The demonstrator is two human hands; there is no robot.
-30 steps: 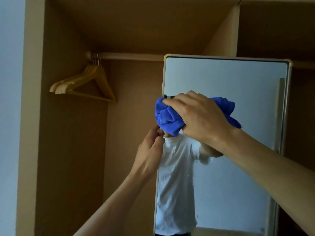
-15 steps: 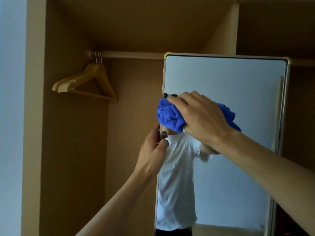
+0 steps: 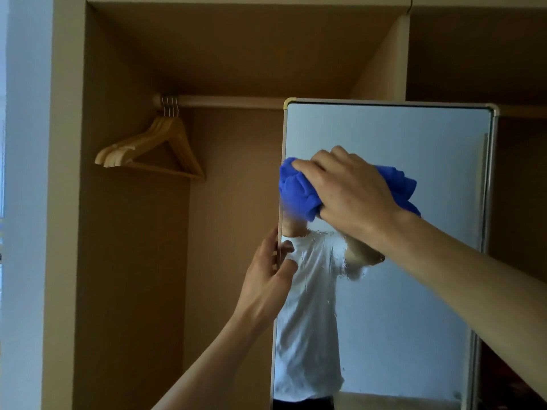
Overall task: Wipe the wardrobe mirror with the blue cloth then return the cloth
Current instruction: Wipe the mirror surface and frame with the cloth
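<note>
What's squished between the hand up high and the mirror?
In the head view, a bunched blue cloth sits between the right hand and the mirror.

The cloth (image 3: 299,192) is a vivid royal blue, plain, with no pattern. The mirror (image 3: 414,137) shows a pale grey-blue field; its frame (image 3: 384,102) is silvery with a brass-gold corner cap at the upper left. Reflected in the glass is a plain white T-shirt (image 3: 307,321). The wardrobe (image 3: 127,261) is a flat tan brown, darker in its shaded recesses. The hangers (image 3: 154,143) are light yellowish wood with silver hooks. The wall (image 3: 23,202) is pale bluish white.
</note>
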